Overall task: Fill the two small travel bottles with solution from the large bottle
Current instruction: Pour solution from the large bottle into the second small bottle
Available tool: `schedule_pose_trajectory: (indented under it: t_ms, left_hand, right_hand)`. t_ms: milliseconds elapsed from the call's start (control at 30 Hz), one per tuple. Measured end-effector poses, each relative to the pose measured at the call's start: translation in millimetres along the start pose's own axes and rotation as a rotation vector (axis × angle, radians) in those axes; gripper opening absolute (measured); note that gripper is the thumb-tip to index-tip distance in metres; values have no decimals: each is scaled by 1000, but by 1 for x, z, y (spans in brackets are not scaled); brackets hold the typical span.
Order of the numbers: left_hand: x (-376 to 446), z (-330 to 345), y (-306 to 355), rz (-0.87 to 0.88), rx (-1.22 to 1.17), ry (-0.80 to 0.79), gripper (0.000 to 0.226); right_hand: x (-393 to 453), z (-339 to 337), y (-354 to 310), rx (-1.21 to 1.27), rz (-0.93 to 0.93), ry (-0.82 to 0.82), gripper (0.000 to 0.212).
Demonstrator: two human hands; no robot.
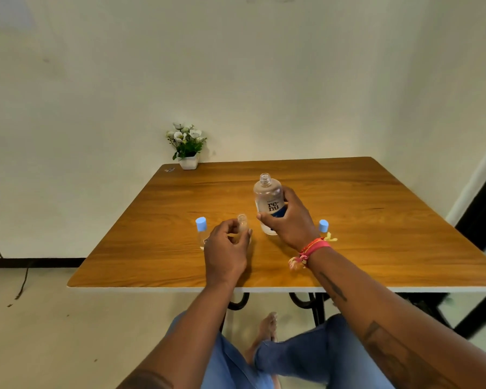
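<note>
The large clear bottle [267, 198] with a "renu" label stands upright on the wooden table [376, 234], its cap off. My right hand [289, 220] grips its lower half from the right. My left hand [226, 248] holds a small uncapped travel bottle [242, 222] upright on the table just left of the large bottle. A second small bottle with a light blue cap [201, 231] stands left of my left hand. A loose light blue cap [323, 226] sits behind my right wrist.
A small white pot of artificial flowers [187, 147] stands at the table's far left corner by the wall, with a small scrap [169, 170] beside it. A cable [23, 279] trails on the floor at left. My knees and a bare foot are below the table's near edge.
</note>
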State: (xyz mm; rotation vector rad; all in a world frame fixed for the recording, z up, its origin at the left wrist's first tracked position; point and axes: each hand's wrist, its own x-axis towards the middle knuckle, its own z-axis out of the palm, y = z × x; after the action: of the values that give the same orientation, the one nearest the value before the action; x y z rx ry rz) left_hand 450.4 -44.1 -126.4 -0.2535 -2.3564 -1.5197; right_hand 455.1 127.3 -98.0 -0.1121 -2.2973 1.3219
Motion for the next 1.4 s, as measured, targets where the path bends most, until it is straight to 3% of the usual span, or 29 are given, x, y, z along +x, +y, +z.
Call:
schedule_pose_trajectory:
  t_ms: [367, 700, 1400]
  left_hand:
    - [-9, -30, 78, 192, -38, -59, 25]
    - [-4, -47, 110, 248, -41, -64, 27]
    - [-8, -53, 115, 233, -4, -122, 32]
  right_hand:
    - [-31, -87, -53, -419, -237, 25, 76]
    - [-23, -114, -89, -663, -318, 63, 79]
    - [-24, -118, -95, -831, -369, 53, 78]
